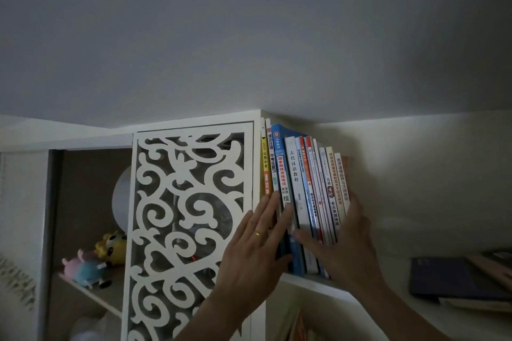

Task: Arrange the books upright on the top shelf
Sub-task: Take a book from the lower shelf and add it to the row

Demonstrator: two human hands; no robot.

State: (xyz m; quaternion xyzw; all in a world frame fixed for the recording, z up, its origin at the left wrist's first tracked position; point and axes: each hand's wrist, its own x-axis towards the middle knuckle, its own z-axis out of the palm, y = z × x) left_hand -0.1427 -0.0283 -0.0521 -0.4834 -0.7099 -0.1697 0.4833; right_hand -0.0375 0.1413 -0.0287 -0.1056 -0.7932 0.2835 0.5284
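Observation:
A row of several books [302,174] stands upright, spines out, on the white top shelf [310,282], leaning slightly left against the cabinet side. A yellow spine is at the far left, then a thick blue one, then white and red thin ones. My left hand [255,246], flat with fingers together and a gold ring on it, presses on the spines of the left books. My right hand [340,241] wraps the right end of the row, thumb across the lower spines, fingers behind the last book.
A white carved lattice panel [188,230] stands left of the books. Behind it, a lower shelf holds plush toys [94,260]. At the right, a dark blue book [448,277] lies flat on a stack. The ceiling is close above.

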